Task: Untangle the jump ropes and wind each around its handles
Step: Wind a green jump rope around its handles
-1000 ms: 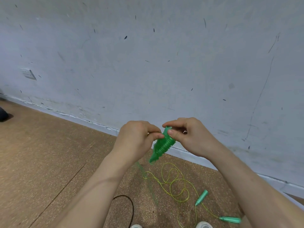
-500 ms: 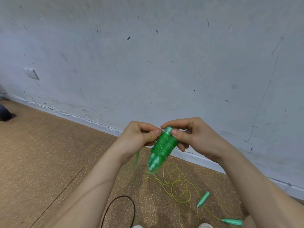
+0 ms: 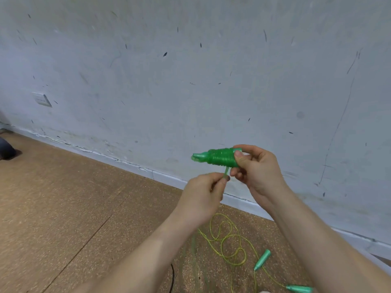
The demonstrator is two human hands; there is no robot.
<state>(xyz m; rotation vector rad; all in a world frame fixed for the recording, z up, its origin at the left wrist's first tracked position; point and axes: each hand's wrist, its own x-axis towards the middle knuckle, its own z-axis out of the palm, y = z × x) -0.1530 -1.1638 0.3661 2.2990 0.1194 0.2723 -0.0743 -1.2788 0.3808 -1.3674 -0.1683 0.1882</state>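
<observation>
Tightly coiled green rope bundle (image 3: 221, 159), now tipped horizontal, gripped by right hand (image 3: 257, 173); left hand (image 3: 203, 194) apparently pinches its tail (image 3: 226, 171).

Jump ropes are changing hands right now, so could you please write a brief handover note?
Right hand grips the green rope bundle, held up before the wall.
Left hand pinches the green rope's loose strand just below the bundle.
Yellow rope lies in loose loops on the floor, its two handles apart.
Done: green rope mostly wound.
Left: wind in the green strand, then wind the yellow rope.
</observation>
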